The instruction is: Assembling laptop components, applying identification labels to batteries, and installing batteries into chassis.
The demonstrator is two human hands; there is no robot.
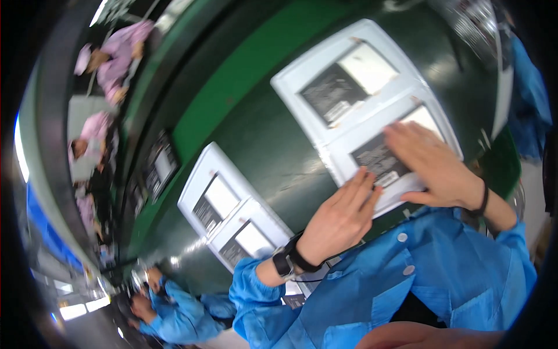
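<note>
A white two-compartment tray (pixel 325 136) lies on the dark green bench, with a flat rectangular piece, half black and half white, in each compartment. My right hand (pixel 436 166) rests over the nearer piece (pixel 378 160), fingers stretched out and thumb apart, hiding part of it. Beside that piece's lower left corner is my left hand (pixel 343 221), its fingers extended and close together, with nothing visible in them. The fingertips reach the tray's near edge. In the farther compartment the other piece (pixel 334 93) shows fully. Motion blurs both hands somewhat.
To the left, a second white tray (pixel 212 235) holds two similar black-and-white pieces. A green strip (pixel 232 81) runs along the bench, with dark items (pixel 160 166) on it farther off. Clear plastic (pixel 471 29) lies at upper right. Co-workers in pink (pixel 119 55) and blue (pixel 186 314) sit nearby.
</note>
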